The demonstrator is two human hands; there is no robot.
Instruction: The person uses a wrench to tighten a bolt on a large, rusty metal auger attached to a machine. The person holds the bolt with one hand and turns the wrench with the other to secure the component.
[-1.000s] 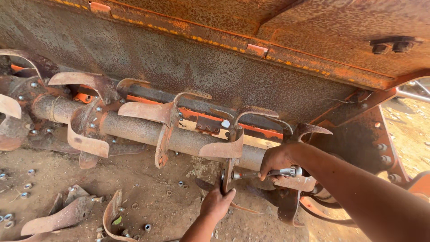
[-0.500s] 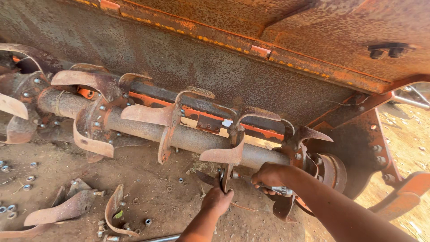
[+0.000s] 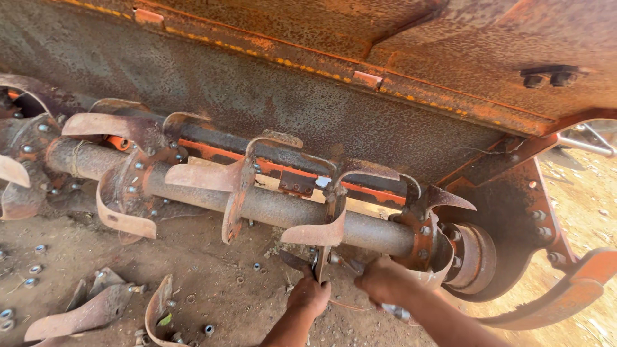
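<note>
The blade (image 3: 316, 232) under the hands is a curved steel tine bolted to a flange (image 3: 333, 204) on the rotor shaft (image 3: 270, 207), low on the near side of the shaft and right of its middle. It hangs from the flange, its lower end pointing down toward the soil between the two hands. It looks thick, rusty and rigid, so I judge it heavy for its size, unbending, rough rather than slippery, with an edge that could cut along the curve. The flat shank near the bolt holes seems the safest place to grip, away from the curled tip.

The left hand (image 3: 310, 295) is closed around the blade's lower end, fingers wrapped, right beneath the flange. The right hand (image 3: 385, 283) sits just beside it, curled in a fist on a slim metal tool (image 3: 397, 312); only its shiny end shows past the palm, so I cannot tell what kind it is.

More curved blades stand along the shaft to the left, one (image 3: 204, 175) pointing left and another (image 3: 122, 218) drooping. To the right, a pointed blade (image 3: 443, 198) rises by the end hub (image 3: 472, 256). Above everything arches the rusted orange hood (image 3: 398, 38). On the dirt (image 3: 212, 270) at lower left lie loose blades (image 3: 83, 313) and scattered nuts (image 3: 35, 268).
</note>
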